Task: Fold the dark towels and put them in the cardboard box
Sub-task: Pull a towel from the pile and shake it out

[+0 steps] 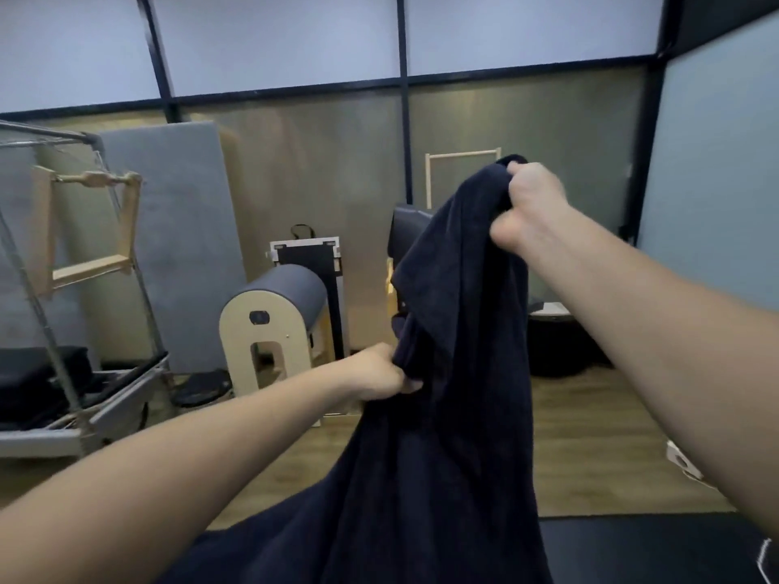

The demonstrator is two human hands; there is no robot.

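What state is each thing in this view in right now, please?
dark towel: unfolded, held up in the air, hanging loosely
right hand: raised, grips the towel's top edge
left hand: lower, grips the towel's side edge

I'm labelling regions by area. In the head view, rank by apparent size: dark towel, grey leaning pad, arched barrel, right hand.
1. dark towel, enlarged by nearness to the camera
2. grey leaning pad
3. arched barrel
4. right hand
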